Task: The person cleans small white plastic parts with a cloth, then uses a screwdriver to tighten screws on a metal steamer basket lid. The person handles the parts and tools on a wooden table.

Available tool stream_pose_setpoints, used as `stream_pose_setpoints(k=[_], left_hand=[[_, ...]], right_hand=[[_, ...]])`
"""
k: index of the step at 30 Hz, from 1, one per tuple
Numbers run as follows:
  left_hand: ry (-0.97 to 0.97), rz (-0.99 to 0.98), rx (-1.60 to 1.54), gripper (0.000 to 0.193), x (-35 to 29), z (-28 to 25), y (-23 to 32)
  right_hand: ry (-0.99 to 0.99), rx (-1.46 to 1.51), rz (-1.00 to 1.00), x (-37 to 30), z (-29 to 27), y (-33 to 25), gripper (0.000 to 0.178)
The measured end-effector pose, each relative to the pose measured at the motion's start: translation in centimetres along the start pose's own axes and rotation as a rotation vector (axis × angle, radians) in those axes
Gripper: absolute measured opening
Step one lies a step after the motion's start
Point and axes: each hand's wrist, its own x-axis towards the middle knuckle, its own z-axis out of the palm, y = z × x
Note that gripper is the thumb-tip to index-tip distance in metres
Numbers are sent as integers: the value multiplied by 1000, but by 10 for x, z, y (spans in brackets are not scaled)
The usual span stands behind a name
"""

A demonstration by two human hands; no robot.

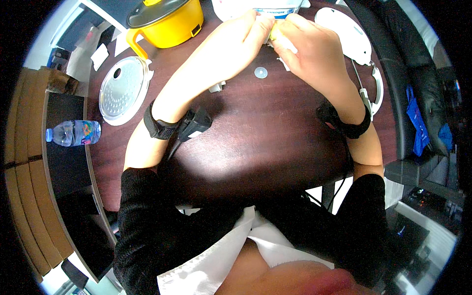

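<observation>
At the far side of the table my two hands meet in front of a white tub with a blue label (278,12). My right hand (312,51) is closed, its fingers curled round a small yellow and white thing (274,33) that is mostly hidden. My left hand (241,42) comes up against it, fingertips pinched together; what they hold, if anything, is hidden. A small round translucent disc (260,73) lies on the table just below the hands. Under my left wrist is a little pale piece (217,86).
Left of my arm stands a yellow pot (172,29) with a dark glass lid. Nearer lies a white perforated round plate (125,91), and a water bottle (73,133) is at the left edge. A white oval appliance (343,35) and a curved white handle (377,91) lie at the right.
</observation>
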Motion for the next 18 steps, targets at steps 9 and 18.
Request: stream_pose_setpoints(k=[9, 18], left_hand=[[-251, -228, -60, 51, 6, -15, 0], [-75, 195, -40, 44, 3, -5, -1]], right_hand=[[-30, 235, 37, 0, 7, 15, 17], [-249, 1026, 520, -13, 12, 35, 21]])
